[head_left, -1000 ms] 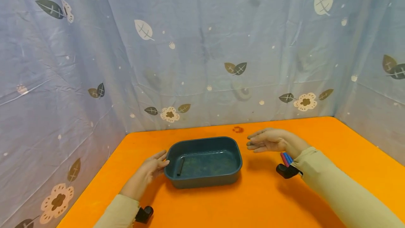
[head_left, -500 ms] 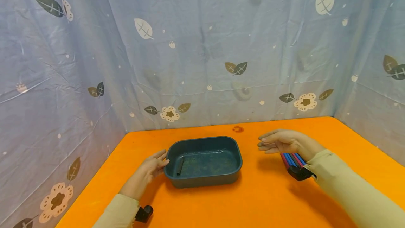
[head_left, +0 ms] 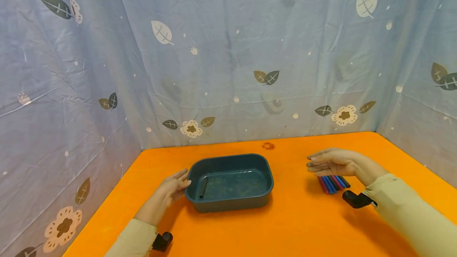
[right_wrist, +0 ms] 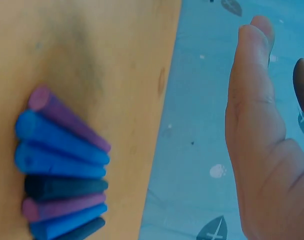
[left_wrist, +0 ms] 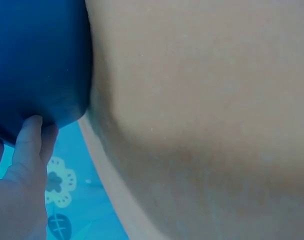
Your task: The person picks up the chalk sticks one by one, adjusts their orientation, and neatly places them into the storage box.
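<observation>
A dark teal basin (head_left: pixel 232 204) with rounded corners stands on the table, one black stick (head_left: pixel 203 187) lying inside at its left end. My left hand (head_left: pixel 166 193) touches that left end, thumb at the rim and fingers against the outer wall. In the left wrist view, fingertips (left_wrist: pixel 31 125) press the basin's side (left_wrist: pixel 42 60). Off to the right, my right hand (head_left: pixel 335 162) hovers with fingers extended and nothing in it. Under and in front of it lies a row of several short sticks (head_left: pixel 331 184), pink, blue and black; the right wrist view shows the round-ended sticks (right_wrist: pixel 62 160) side by side.
The table has an orange top (head_left: pixel 250 233). A patterned curtain (head_left: pixel 228 70) encloses its back and sides. A reddish ring-shaped mark (head_left: pixel 268 146) shows near the back edge. A black wrist device (head_left: pixel 357 199) sits under the right sleeve, another black device (head_left: pixel 162 242) at the left.
My right hand has moved right, away from the basin, and the row of sticks has come into fuller view beneath it. The left hand and the basin stay in place.
</observation>
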The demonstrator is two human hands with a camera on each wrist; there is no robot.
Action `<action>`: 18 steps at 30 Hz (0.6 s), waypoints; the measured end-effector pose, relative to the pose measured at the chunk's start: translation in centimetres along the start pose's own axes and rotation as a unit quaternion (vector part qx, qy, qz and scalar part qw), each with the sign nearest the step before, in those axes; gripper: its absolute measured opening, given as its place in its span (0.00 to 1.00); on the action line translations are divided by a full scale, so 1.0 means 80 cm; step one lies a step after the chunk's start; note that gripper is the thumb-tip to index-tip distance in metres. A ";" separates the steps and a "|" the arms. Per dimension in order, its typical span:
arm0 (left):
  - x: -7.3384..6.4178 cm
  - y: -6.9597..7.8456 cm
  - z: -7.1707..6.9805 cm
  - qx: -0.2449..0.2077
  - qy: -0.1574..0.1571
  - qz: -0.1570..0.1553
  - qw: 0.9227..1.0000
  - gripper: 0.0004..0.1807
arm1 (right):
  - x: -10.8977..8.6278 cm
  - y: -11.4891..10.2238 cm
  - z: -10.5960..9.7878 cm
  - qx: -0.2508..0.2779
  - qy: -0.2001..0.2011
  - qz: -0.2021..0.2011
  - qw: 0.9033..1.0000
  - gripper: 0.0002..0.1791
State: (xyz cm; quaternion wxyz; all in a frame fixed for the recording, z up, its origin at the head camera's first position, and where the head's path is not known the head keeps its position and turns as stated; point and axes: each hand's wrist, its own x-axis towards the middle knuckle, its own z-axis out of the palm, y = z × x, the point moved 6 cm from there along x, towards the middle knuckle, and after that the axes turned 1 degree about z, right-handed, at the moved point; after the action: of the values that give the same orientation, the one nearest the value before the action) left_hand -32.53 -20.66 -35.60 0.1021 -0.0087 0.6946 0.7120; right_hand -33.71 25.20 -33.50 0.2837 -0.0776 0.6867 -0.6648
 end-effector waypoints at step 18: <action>0.001 0.001 -0.004 0.036 0.013 -0.008 0.999 0.35 | -0.030 0.017 -0.040 0.030 -0.010 -0.003 0.999 0.35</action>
State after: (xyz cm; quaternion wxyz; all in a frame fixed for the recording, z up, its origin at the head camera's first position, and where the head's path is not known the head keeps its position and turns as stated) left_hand -32.69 -20.93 -35.56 0.0986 -0.0200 0.7207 0.6859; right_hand -32.96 29.25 -34.24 0.2907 -0.0771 0.6632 -0.6854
